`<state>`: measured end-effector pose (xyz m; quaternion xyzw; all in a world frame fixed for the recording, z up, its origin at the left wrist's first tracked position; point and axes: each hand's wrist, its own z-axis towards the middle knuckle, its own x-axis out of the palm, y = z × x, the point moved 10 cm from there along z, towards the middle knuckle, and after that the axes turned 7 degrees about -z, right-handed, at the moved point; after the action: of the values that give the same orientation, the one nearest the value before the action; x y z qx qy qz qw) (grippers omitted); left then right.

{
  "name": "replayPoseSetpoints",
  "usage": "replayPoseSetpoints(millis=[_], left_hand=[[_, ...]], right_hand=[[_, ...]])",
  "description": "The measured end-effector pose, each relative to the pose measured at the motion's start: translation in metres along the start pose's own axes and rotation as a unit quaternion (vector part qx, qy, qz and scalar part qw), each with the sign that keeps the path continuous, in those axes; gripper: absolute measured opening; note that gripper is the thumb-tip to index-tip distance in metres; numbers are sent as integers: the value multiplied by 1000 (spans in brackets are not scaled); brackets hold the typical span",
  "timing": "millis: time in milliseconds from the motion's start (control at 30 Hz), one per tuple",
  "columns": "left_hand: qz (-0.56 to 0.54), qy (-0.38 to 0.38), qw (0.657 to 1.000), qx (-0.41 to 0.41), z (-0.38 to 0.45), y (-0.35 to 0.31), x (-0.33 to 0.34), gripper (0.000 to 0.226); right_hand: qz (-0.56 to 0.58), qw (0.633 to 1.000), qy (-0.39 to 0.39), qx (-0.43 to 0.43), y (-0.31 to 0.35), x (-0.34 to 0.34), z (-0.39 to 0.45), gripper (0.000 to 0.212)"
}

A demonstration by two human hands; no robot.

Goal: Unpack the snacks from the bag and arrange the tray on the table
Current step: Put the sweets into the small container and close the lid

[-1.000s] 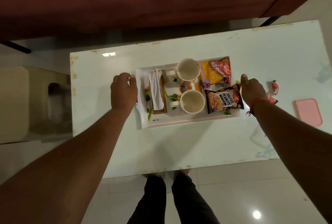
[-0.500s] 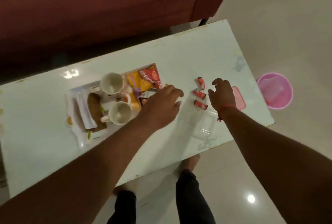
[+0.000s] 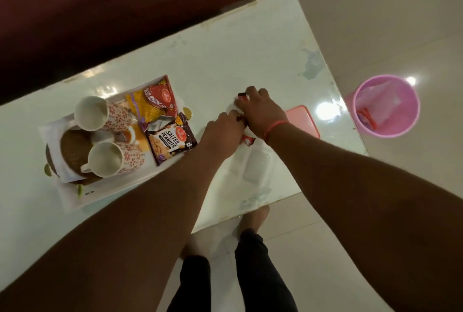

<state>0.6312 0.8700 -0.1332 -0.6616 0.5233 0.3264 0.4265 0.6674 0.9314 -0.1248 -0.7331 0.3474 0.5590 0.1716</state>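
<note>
A white tray [image 3: 100, 196] lies on the left of the white table [image 3: 225, 48]. It holds two patterned mugs [image 3: 90, 112] [image 3: 105, 159], a salted peanuts packet [image 3: 170, 142], a yellow-red snack packet [image 3: 155, 102] and a woven coaster [image 3: 72, 149]. To the right of the tray, my right hand [image 3: 258, 111] has its fingertips pinched on a small red candy [image 3: 241, 95]. My left hand [image 3: 220, 131] curls beside it over a second candy that is mostly hidden. A third red candy [image 3: 248, 140] lies under my right wrist.
A clear plastic box [image 3: 255, 166] sits near the table's front edge, with a pink lid [image 3: 303, 124] behind my right forearm. On the floor to the right stands a pink bin [image 3: 385, 109] with wrappers in it. A dark red sofa [image 3: 100, 11] runs along the far side.
Both hands let go of the tray's ends and moved right to the red candies. My view swung right, and the pink bin came into sight.
</note>
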Motion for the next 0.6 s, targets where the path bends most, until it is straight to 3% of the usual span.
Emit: replayPoseSetpoints(millis=[200,400,600], left_hand=[[-47,-13,999,-17,-3,6,-1,30],[-206,-58,970,-119,-33,24,-20,21],[-179,-108,977,-26,-78,-25,-24,24]], right_hand=[[29,999,-17,-10,-13,5,3,20],[40,998,-46,35,-23,8,-9,23],[81,993,-42,70,-22,8,-13,20]])
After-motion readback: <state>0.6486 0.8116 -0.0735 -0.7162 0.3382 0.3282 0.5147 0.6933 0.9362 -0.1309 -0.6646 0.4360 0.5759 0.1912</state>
